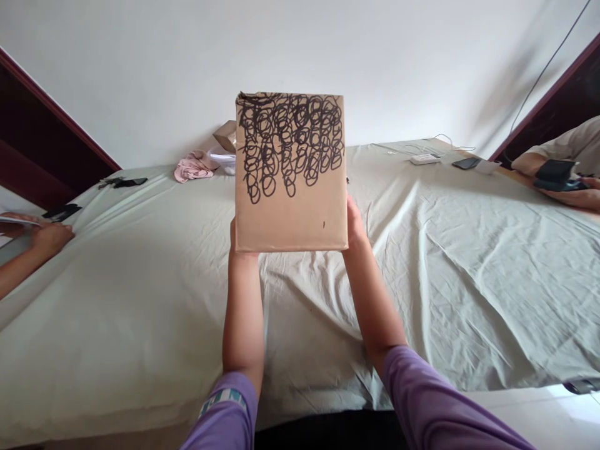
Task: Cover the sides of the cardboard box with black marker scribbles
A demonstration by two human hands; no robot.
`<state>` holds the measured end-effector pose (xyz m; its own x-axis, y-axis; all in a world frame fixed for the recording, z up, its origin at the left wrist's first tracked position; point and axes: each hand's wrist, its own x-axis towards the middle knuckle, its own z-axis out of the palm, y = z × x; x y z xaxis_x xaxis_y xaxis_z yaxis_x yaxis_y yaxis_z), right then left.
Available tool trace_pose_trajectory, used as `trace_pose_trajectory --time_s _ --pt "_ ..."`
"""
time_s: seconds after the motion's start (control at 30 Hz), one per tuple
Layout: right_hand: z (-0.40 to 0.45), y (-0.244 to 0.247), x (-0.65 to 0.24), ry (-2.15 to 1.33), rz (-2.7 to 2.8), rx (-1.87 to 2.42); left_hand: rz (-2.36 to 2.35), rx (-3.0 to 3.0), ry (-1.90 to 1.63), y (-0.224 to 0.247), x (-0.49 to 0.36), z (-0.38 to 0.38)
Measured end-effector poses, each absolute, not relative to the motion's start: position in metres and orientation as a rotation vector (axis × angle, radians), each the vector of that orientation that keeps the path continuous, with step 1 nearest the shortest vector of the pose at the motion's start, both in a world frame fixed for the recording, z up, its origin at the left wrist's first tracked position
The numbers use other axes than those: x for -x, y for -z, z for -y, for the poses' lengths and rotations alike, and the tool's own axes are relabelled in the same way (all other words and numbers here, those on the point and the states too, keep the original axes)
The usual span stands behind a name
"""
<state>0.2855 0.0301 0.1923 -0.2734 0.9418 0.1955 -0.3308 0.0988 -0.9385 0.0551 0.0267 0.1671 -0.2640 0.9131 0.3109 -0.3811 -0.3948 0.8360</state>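
A brown cardboard box (291, 215) is held up in front of me, over the cloth-covered table. Black looping scribbles run in columns down the upper part of the side that faces me, and its top left corner looks worn. My left hand (241, 250) grips the box at its lower left, with most of the fingers hidden behind it. On the other side, my right hand (355, 222) presses against the lower right edge, its fingertips also out of sight. Both arms are stretched forward.
A pale green wrinkled cloth (154, 275) covers the table. Behind the box lie a pink cloth (194, 167) and another small carton (225, 135). A white power strip (425, 159) and a phone (466, 163) rest at the back right. Other people's hands (51, 239) show at both sides.
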Motion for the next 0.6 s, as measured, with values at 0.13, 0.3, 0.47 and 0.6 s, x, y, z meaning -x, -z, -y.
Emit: trace_pose_trajectory --time_s 0.13,0.3,0.47,0.6 --pt "-0.026 -0.195 -0.288 -1.47 1.267 0.664 -0.793 -1.052 -1.786 -0.173 -0.057 -0.023" --pt "-0.03 -0.199 -0.295 -1.523 1.259 0.704 -0.843 -1.038 -1.663 -0.193 -0.054 -0.009" --pt "-0.036 -0.192 -0.304 -1.606 1.282 0.895 -0.911 -1.075 -1.456 -0.192 -0.047 -0.011" --pt "-0.035 -0.187 -0.311 -1.569 1.365 1.039 -1.038 -1.051 -1.325 -0.184 -0.041 -0.017"
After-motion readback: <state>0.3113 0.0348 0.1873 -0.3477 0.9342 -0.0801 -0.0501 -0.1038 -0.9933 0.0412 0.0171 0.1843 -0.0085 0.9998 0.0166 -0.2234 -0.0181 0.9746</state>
